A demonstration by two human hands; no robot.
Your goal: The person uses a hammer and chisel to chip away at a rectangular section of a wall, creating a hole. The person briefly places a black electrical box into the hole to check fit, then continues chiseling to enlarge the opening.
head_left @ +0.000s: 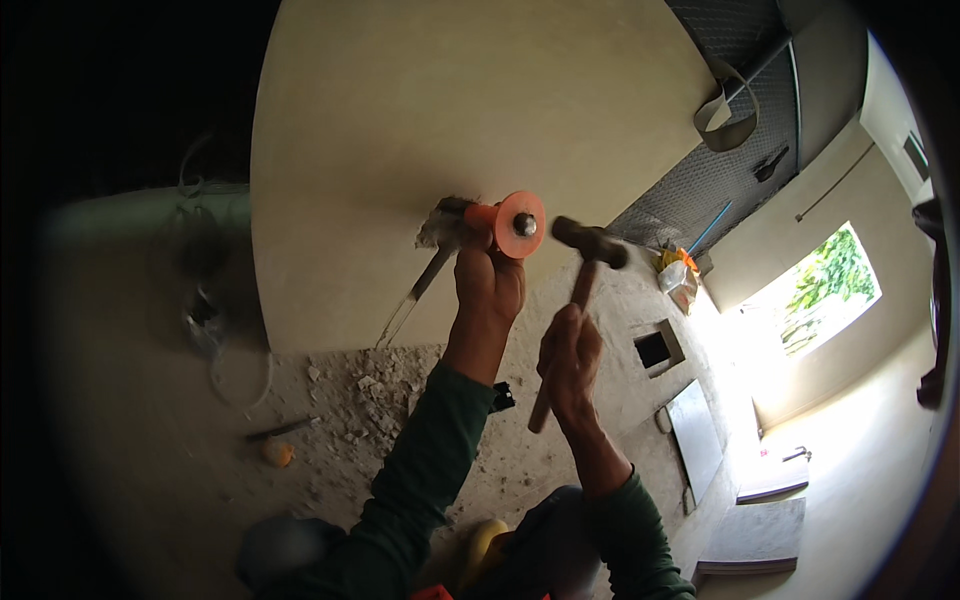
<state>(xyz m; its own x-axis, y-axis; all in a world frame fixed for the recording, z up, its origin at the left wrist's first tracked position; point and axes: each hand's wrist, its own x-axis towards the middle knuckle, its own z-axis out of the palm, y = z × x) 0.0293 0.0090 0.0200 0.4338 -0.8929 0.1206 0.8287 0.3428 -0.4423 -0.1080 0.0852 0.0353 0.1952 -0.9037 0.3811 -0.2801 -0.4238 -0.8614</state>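
My left hand (488, 285) is closed round an orange-gripped chisel (521, 225) with a round hand guard and a steel striking end facing me. The chisel's far end reaches into a broken hole (440, 222) in the beige wall; its tip is hidden in there. A dark conduit (432, 272) slants down from the hole. My right hand (572, 350) grips a hammer (590, 243) by its wooden handle, the dark steel head raised just right of the chisel's striking end and apart from it.
Rubble (375, 395) lies along the wall's foot. On the floor at left are a dark bar-like tool (282, 429) and a small orange-yellow object (277, 454). To the right are a square floor opening (657, 348), a pale board (697, 440), plastic bags (677, 278) and a bright window (830, 285).
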